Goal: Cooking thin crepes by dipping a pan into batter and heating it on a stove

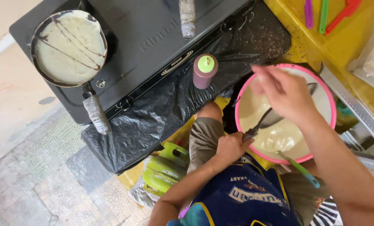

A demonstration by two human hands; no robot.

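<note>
The left hand is closed around the handle of a ladle whose scoop rests in the pink-rimmed bowl of pale batter. The right hand hovers above, fingers pinched; whether it holds anything I cannot tell. The batter looks runny and drippy, so the ladle is best gripped by its handle. A pan on the stove holds a thin crepe streaked with dark sauce.
</note>
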